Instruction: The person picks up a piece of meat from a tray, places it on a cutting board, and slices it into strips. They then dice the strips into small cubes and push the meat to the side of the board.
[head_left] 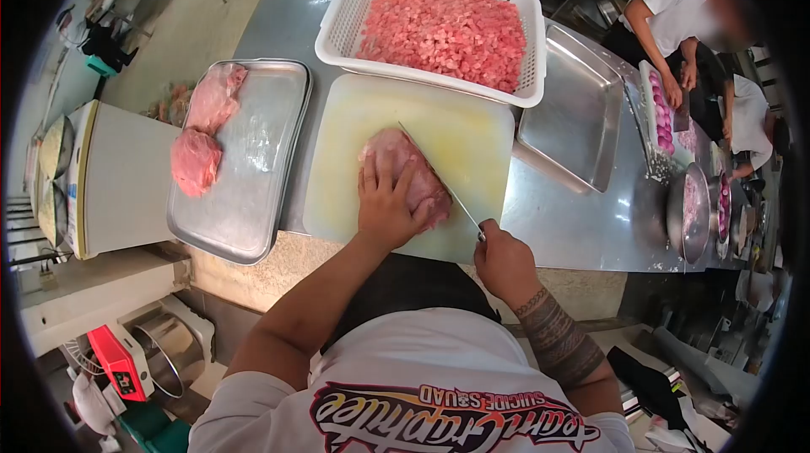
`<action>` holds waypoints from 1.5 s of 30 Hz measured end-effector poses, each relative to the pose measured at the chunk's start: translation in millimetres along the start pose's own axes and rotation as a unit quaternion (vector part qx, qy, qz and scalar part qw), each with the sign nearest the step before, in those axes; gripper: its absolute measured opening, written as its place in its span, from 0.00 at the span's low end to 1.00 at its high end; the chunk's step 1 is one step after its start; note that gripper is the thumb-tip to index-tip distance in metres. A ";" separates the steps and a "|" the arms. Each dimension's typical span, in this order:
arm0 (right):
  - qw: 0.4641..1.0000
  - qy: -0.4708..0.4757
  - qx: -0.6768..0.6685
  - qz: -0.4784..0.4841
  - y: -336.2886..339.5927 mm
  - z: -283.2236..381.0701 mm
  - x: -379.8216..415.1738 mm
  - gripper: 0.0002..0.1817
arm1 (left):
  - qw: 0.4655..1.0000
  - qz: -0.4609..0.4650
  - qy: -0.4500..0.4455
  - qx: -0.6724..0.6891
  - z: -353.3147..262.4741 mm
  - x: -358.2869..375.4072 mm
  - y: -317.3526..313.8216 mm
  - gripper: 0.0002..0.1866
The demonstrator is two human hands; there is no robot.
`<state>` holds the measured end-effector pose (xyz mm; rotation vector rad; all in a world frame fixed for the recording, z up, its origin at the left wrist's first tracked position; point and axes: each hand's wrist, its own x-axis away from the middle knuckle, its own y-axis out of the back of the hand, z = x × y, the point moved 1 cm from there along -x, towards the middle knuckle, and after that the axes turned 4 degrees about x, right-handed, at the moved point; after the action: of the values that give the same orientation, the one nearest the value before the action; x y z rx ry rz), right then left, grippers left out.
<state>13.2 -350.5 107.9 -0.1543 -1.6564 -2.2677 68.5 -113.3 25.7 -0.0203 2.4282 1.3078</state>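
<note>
A large piece of raw meat (429, 196) lies on a yellowed white cutting board (337, 128). Pressed flat on top of it is my left hand (386, 204), fingers spread and pointing away from me. My right hand (504, 261) is closed around the handle of a long knife (462, 207). The blade runs diagonally along the right side of the meat, its tip near the meat's far end. Just beyond the board, a white perforated basket (337, 40) is heaped with diced meat (451, 31).
A metal tray (245, 191) with two more pieces of meat (198, 162) sits left of the board. To the right is an empty steel pan (582, 107). Farther right, a person (671, 10) cuts purple onions (661, 111) near a metal bowl (693, 208).
</note>
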 end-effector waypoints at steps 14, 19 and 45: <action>0.999 0.027 0.003 0.027 53.3 14.1 1.1 0.09 | 0.987 0.064 0.129 -0.068 11.6 -49.6 4.0 0.25; 0.995 0.039 0.011 0.093 71.2 22.7 -5.5 0.11 | 0.990 0.046 0.116 -0.061 14.5 -51.5 -1.1 0.25; 0.994 0.037 -0.005 0.106 12.7 8.7 -19.0 0.11 | 0.997 0.009 0.078 -0.017 24.1 -47.7 -3.0 0.21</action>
<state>34.3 -342.0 117.0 -0.2331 -1.5149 -2.0980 121.1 -103.4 27.4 -0.1155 2.5396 1.4041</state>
